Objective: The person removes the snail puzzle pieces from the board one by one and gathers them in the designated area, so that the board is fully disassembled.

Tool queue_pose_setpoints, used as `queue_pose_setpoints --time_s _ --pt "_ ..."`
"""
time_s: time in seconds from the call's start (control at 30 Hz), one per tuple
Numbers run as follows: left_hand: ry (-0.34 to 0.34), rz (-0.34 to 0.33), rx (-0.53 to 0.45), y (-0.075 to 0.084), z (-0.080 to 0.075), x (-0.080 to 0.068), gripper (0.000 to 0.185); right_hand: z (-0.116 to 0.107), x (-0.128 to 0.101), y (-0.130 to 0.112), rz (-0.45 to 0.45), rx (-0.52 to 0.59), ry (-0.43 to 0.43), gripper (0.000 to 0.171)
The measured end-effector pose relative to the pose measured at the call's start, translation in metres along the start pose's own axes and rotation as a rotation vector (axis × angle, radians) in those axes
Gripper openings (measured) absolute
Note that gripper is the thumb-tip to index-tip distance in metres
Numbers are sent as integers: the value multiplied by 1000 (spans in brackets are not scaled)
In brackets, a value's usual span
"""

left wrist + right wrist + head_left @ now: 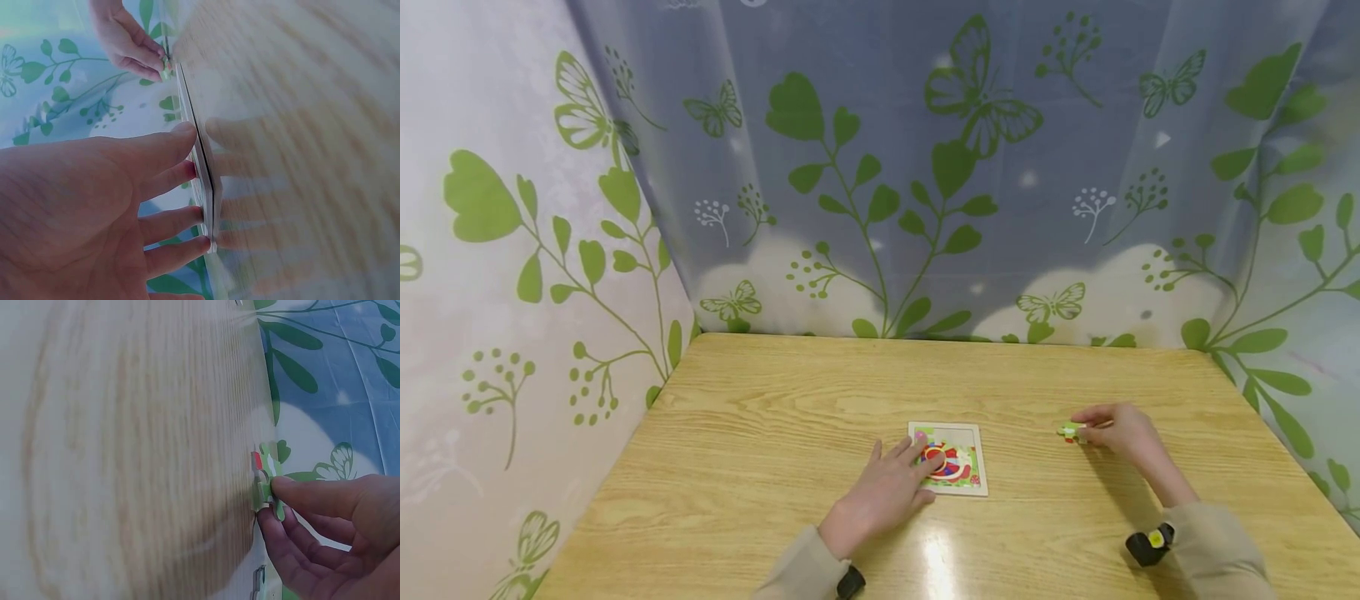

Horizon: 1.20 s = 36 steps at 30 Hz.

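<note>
A square jigsaw puzzle [967, 482] with a pale frame lies on the table, showing a colourful picture with a red spiral and green patches. Part of its upper area is a bare, pale backing. My left hand [883, 492] rests on the puzzle's left side, fingers spread and fairly straight, hiding part of the picture. To the right, apart from the frame, my right hand [1123, 433] pinches a green puzzle piece [265, 478] with white and red on it, between thumb and fingers. The piece stands on edge at the tabletop in the right wrist view.
The wooden table [760, 417] reaches back to a patterned curtain [880, 167], with more printed cloth at both sides. Another thin piece [259, 582] shows below the right hand in the right wrist view. A black wrist camera [1148, 547] sits at the right cuff.
</note>
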<state>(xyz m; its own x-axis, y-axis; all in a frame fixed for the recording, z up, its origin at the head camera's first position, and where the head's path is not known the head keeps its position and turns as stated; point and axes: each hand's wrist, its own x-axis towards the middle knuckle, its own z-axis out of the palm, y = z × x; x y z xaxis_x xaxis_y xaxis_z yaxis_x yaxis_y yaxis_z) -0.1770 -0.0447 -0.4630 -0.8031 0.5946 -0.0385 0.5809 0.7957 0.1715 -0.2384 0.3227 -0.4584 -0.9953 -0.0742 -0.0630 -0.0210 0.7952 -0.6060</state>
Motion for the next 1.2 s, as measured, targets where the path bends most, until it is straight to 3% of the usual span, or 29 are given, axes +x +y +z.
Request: queue_pose_setpoints --time_s 0.2,0.47,0.7,0.9,1.2 --pt "-5 -4 4 0 0 0 54 0 4 0 -1 -78 5 26" --pt "1 -7 12 0 1 2 55 0 7 1 30 -30 -25 25" --pt "3 -17 12 0 2 2 53 -1 6 -2 17 -62 61 33" --pt "25 -27 -20 -1 1 1 49 3 1 -18 -60 26 139 36" --pt "39 -18 -9 -2 1 2 48 21 -1 -45 -125 163 134 34"
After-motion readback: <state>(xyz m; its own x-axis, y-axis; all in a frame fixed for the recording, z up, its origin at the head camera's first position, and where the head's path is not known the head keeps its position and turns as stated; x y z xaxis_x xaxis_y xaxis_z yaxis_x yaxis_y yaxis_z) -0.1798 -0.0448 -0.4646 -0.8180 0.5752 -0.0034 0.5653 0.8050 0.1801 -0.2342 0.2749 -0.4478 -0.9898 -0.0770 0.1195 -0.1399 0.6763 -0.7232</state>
